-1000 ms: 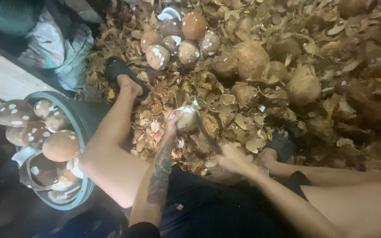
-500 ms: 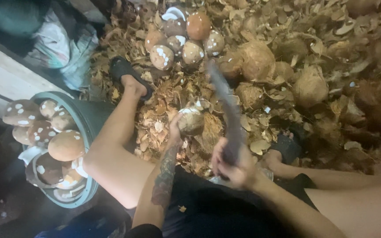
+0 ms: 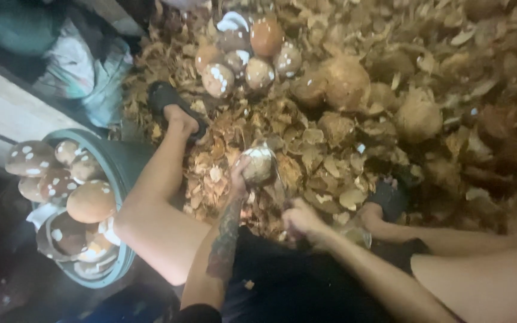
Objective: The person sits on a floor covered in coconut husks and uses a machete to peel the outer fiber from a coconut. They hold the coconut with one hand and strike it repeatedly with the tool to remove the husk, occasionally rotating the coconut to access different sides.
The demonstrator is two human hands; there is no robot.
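Note:
My left hand [image 3: 239,177] grips a partly shaved coconut [image 3: 259,165], brown with white patches, just above the litter of shell chips between my legs. My right hand [image 3: 299,220] is closed around the handle of a long chopping knife. The knife's blade [image 3: 278,190] is low and blurred, right beside the coconut's lower right side. Whether the blade touches the coconut is unclear.
A green tub [image 3: 116,160] at the left holds several shaved coconuts. More shaved coconuts [image 3: 239,57] lie in a heap at the top, with brown unshaved ones [image 3: 346,81] to their right. Shell chips [image 3: 324,149] cover the ground. My feet wear black sandals [image 3: 166,97] [image 3: 390,200].
Half a second ago the knife was raised high over the pile. It has since swung down to the coconut, and my right hand has dropped slightly. My left hand keeps hold of the coconut.

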